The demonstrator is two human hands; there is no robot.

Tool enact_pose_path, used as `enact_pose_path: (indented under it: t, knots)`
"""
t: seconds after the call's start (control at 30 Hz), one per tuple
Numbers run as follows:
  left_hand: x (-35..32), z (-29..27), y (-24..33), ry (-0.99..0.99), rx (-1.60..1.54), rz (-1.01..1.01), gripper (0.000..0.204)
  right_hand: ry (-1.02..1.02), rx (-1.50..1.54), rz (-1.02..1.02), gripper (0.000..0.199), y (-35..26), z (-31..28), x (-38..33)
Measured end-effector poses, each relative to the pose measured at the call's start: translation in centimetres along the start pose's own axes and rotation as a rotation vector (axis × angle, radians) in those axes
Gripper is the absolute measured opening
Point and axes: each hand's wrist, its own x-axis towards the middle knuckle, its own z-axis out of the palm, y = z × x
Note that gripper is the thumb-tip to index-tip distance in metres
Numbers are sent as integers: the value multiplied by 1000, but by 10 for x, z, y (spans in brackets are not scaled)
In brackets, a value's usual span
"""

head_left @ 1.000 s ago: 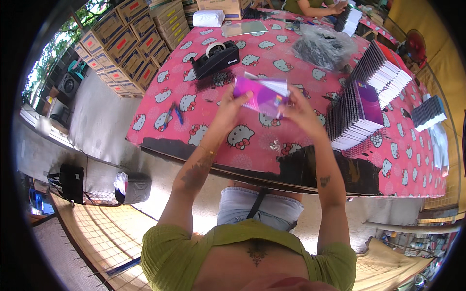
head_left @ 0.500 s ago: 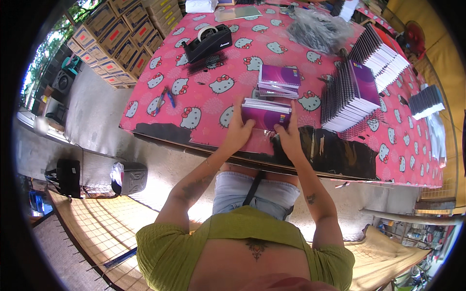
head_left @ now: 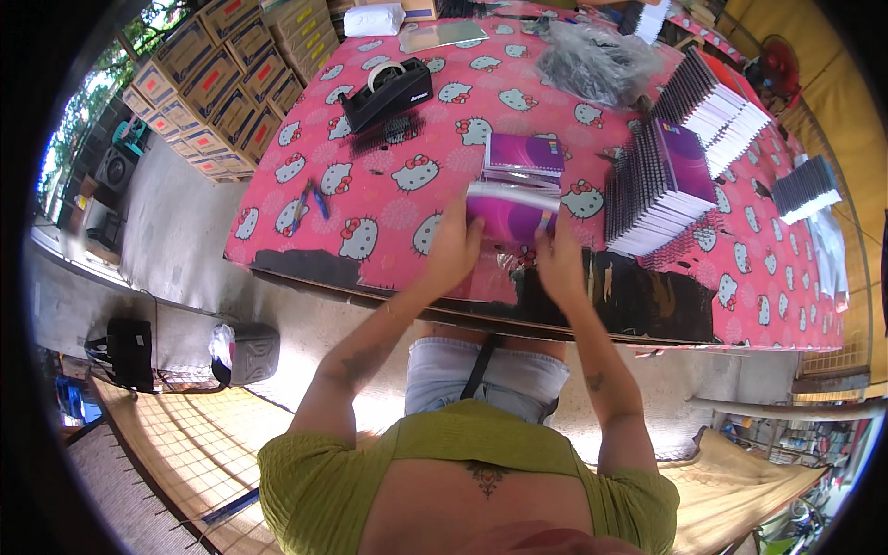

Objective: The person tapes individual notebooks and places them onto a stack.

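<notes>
Between my two hands, just in from the table's near edge, is a small bundle of purple notebooks (head_left: 507, 215), tilted with a purple cover toward me and white page edges along the top. My left hand (head_left: 455, 242) grips its left end, while the fingers of my right hand (head_left: 559, 259) close on the lower right corner. Right behind it lies a short pile of purple notebooks (head_left: 525, 155), partly covered by the bundle. To the right stands a tall stack of spiral-bound notebooks (head_left: 686, 171), purple cover on top, black coils facing left.
A black tape dispenser (head_left: 387, 96) and loose black coils (head_left: 387, 133) lie at the far left. Pens (head_left: 314, 201) rest nearer me. Clear plastic bags (head_left: 601, 63) sit at the back. More notebooks (head_left: 717, 109) stand behind the tall stack. Cartons (head_left: 217, 88) are piled beyond the pink table (head_left: 370, 199).
The bundle has tipped, so its cover faces me more and its page edges show less. My right hand has shifted slightly down and right along it. The view has moved a little.
</notes>
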Motion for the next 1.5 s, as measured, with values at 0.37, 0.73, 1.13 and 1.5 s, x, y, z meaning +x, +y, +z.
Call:
enact_pose_path:
  t: [0.37, 0.73, 1.13, 1.5]
  knots:
    - [128, 42, -16, 240, 414, 130, 45, 165, 10, 159, 51, 66, -6, 157]
    - [101, -4, 20, -31, 446, 706, 45, 268, 322, -104, 52, 21, -42, 40]
    - [13, 7, 35, -112, 114, 495, 43, 101, 394, -31, 59, 31, -12, -18]
    - [2, 18, 15, -293, -301, 105, 58, -10, 395, 8, 28, 51, -16, -21]
